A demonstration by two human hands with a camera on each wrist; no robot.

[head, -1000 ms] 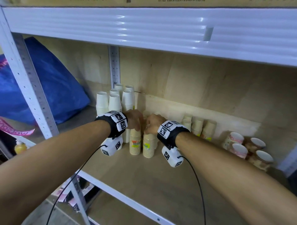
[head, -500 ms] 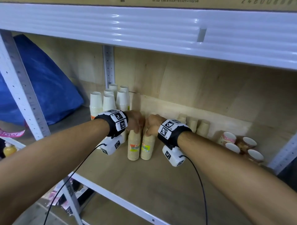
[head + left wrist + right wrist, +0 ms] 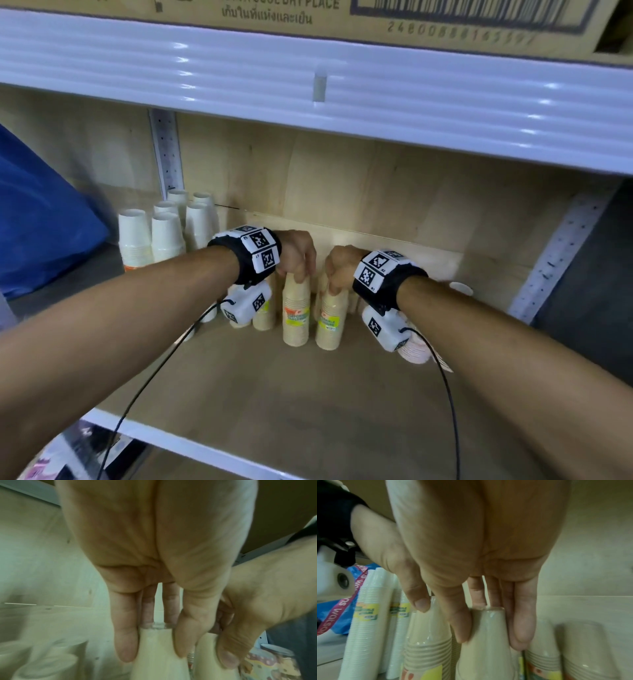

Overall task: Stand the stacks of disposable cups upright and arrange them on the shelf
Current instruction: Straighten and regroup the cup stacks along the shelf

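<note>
Head view showed two wrapped stacks of beige cups standing side by side, just apart, on the wooden shelf [image 3: 308, 394], their long axes vertical and narrow ends up. The left hand [image 3: 296, 253] sat directly over the left stack [image 3: 296, 315], fingers curled down round its top; the right hand [image 3: 342, 270] gripped the top of the right stack [image 3: 329, 318] the same way. Each hand was nearest its own stack, so any further placing looked likely to be a straight push or slide toward the back wall, where white cup stacks [image 3: 150, 236] stood to the left. Left wrist view showed the left hand's fingers [image 3: 127, 635] and thumb pinching the narrow top of the left stack from either side, the stack just below the palm. Right wrist view showed the right hand's fingers [image 3: 522, 622] and thumb clamped on the right stack's top, with more beige stacks [image 3: 544, 655] standing close at both sides.
</note>
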